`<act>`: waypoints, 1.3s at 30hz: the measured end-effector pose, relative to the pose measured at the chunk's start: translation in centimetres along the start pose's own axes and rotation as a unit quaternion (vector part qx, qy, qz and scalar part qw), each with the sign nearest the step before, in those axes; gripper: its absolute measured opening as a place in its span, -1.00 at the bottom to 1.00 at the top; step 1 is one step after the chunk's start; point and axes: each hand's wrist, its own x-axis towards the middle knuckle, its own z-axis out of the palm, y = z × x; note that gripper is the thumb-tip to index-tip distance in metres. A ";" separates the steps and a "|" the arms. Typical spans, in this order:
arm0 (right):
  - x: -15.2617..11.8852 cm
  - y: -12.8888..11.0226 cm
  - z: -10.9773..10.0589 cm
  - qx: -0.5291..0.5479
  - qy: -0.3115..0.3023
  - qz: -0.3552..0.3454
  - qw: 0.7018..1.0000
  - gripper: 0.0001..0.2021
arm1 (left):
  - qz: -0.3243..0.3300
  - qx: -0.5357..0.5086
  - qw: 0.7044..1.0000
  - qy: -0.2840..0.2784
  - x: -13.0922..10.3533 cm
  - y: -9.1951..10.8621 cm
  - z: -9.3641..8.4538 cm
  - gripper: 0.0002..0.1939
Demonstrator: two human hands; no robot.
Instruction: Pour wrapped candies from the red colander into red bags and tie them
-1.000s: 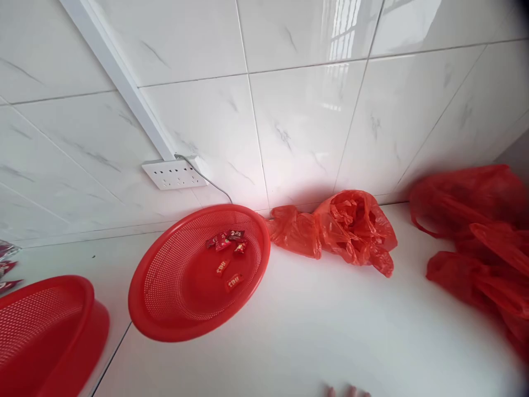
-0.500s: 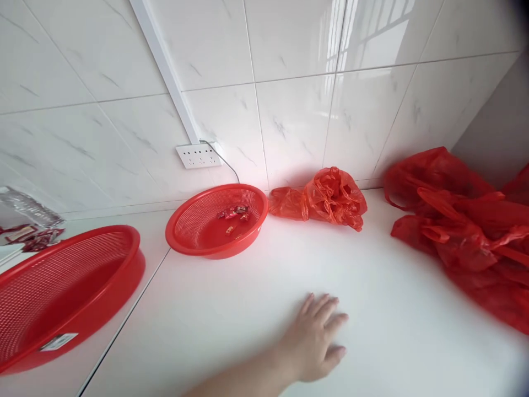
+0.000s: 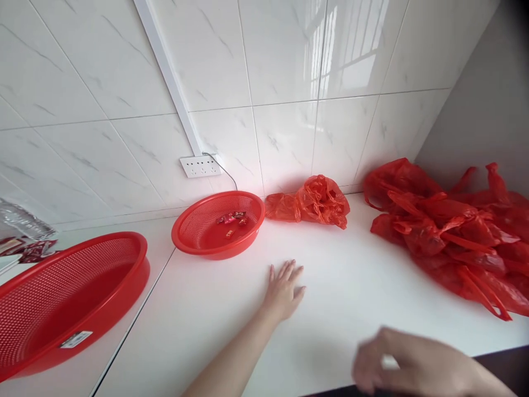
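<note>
My left hand (image 3: 283, 293) lies on the white tabletop (image 3: 330, 264) with its fingers stretched and spread, holding nothing. In front of it stands a round red plastic basket (image 3: 219, 255) with several small wrapped pieces (image 3: 231, 218) inside, mostly red and pink. My right hand (image 3: 413, 358) is over the near edge at the lower right, smeared by motion. Its fingers look curved toward the thumb with a small gap showing, but whether they hold anything cannot be made out. The nearest things to it are red plastic bags (image 3: 458, 237) in a crumpled heap.
A larger red basket (image 3: 119, 298) with a white label stands at the left, beyond a tabletop seam. Behind it are clear plastic packaging (image 3: 25, 218) and dark red wrappers (image 3: 39, 251). Another crumpled red bag (image 3: 318, 201) lies by the tiled wall, near a power strip (image 3: 201, 166).
My left hand has shifted left and away from me on the tabletop, fingers still spread. My right hand has come into view at the lower right. The camera view has moved slightly.
</note>
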 end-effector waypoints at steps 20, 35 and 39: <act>24.3 3.9 -13.1 0.053 0.399 0.089 0.911 -0.48 | -0.032 -0.161 0.985 0.046 -0.5 -1.4 -1.6 -0.57; 15.1 6.4 -9.5 0.315 0.448 -0.034 0.836 -0.66 | -0.270 -0.679 0.669 0.136 0.8 -5.4 -1.8 -0.62; 11.1 7.8 -7.9 0.357 0.469 -0.050 0.807 -0.67 | -0.277 -0.694 0.653 0.125 0.7 -4.9 -2.2 -0.61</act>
